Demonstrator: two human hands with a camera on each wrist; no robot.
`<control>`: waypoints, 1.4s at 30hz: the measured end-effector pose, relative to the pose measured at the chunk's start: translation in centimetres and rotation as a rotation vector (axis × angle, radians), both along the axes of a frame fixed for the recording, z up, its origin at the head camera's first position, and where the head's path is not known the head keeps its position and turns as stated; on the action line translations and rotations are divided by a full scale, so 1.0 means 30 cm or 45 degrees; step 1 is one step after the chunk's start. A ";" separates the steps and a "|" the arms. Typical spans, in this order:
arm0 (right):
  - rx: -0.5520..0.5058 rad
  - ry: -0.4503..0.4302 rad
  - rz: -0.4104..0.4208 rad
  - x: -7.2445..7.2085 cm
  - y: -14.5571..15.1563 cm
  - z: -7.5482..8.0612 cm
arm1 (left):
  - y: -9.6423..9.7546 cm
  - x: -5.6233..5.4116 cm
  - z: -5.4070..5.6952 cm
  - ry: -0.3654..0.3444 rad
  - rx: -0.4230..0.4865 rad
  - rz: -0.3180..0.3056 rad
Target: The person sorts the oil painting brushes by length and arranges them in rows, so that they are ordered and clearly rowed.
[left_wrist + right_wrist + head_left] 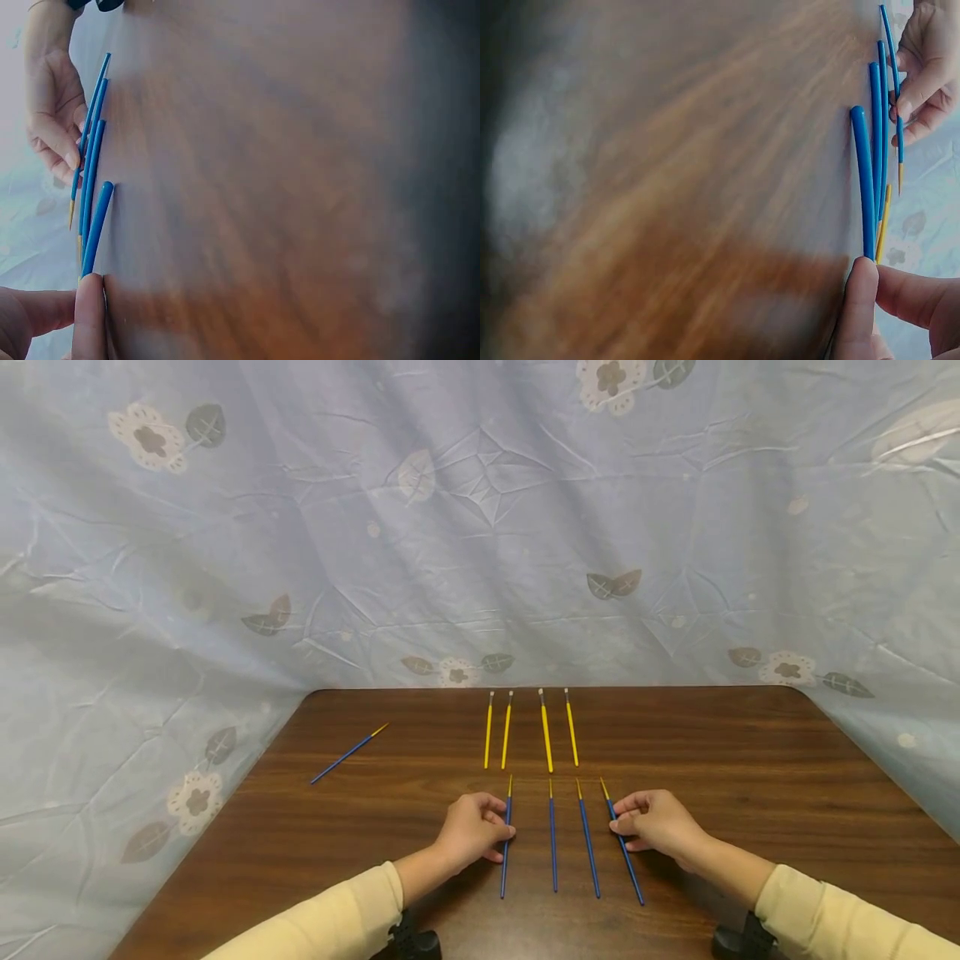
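Note:
My left hand (472, 828) pinches a thin blue paintbrush (505, 868) with a yellow tip, at the left end of a row on the table. At the row's right end, my right hand (660, 825) pinches another blue paintbrush (632, 872), tilted so its tip leans left. Between the hands lie two more blue paintbrushes, one nearly straight (553, 852) and one slightly slanted (589, 852). All their tips point away from me. In the right wrist view, thumb and finger meet at the held brush (864, 180); the left wrist view shows the same grip on the left brush (97, 229).
Several yellow paintbrushes (546, 735) with pale bristles lie in a row beyond the blue ones. A single blue paintbrush (345, 758) lies diagonally at the far left. The brown wooden table (712, 743) ends at a flowered cloth (480, 568) behind and at both sides.

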State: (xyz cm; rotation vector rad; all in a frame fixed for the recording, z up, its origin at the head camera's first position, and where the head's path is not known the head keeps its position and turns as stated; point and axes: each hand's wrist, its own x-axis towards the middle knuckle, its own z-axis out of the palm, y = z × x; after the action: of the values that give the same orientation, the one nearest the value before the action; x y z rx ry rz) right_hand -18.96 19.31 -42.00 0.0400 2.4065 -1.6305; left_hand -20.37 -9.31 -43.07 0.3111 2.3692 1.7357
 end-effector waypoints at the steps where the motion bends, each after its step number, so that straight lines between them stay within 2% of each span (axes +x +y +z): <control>1: 0.002 0.000 -0.001 0.000 -0.001 -0.001 | 0.001 0.001 0.000 0.006 -0.011 0.001; 8: 0.032 0.018 0.006 0.003 -0.007 0.000 | 0.008 0.002 0.001 0.035 -0.067 0.003; 18: 0.072 0.066 0.038 0.003 -0.014 0.001 | 0.011 -0.002 -0.005 0.075 -0.087 0.016; 25: 0.078 0.078 0.007 0.009 -0.023 -0.003 | 0.014 0.008 0.002 0.090 -0.104 0.012; 32: 0.074 0.110 0.031 0.019 -0.023 -0.005 | 0.013 0.020 0.005 0.102 -0.114 0.012; 42: 0.050 0.088 -0.015 0.023 -0.031 -0.008 | 0.011 0.021 -0.001 0.149 -0.119 0.005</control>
State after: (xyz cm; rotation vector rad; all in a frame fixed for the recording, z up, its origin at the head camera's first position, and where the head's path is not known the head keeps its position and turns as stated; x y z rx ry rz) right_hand -18.27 18.39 -42.24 0.0046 2.4940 -1.6154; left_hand -19.74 -8.99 -43.11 0.4041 2.5251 1.6441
